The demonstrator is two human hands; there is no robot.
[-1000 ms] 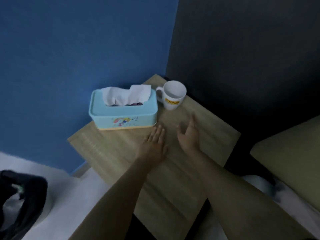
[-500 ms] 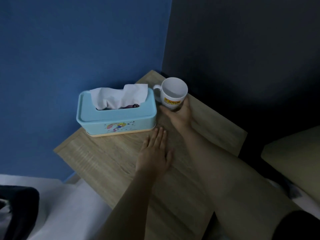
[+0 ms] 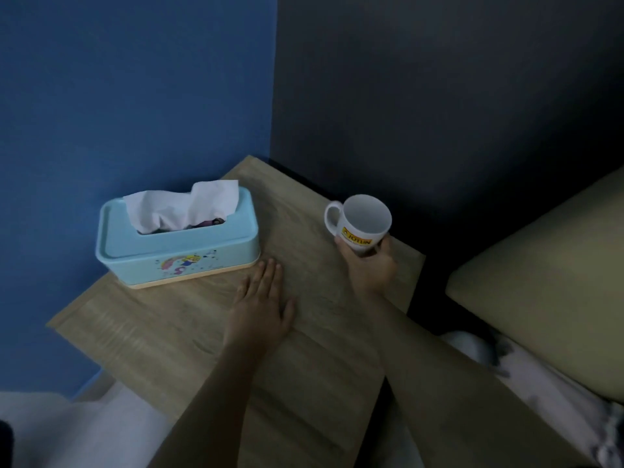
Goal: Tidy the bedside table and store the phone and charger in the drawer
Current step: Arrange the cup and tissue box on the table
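Observation:
The wooden bedside table point(image 3: 189, 319) fills the middle of the view. My right hand point(image 3: 369, 268) grips a white mug point(image 3: 363, 221) with a yellow label near the table's right edge, its handle to the left. Palm down, my left hand point(image 3: 261, 309) rests flat on the tabletop with fingers together, just in front of the light blue tissue box point(image 3: 175, 244). White tissue sticks up from the box. No phone, charger or drawer shows in this view.
A blue wall point(image 3: 128, 89) stands behind the tissue box and a dark wall point(image 3: 439, 96) behind the mug. An olive cushion point(image 3: 547, 275) lies to the right of the table. White bedding point(image 3: 60, 430) is at the lower left.
My right hand reached forward, closed on the mug at the back of the table and moved it to the right, away from the tissue box. My left hand stayed flat on the table.

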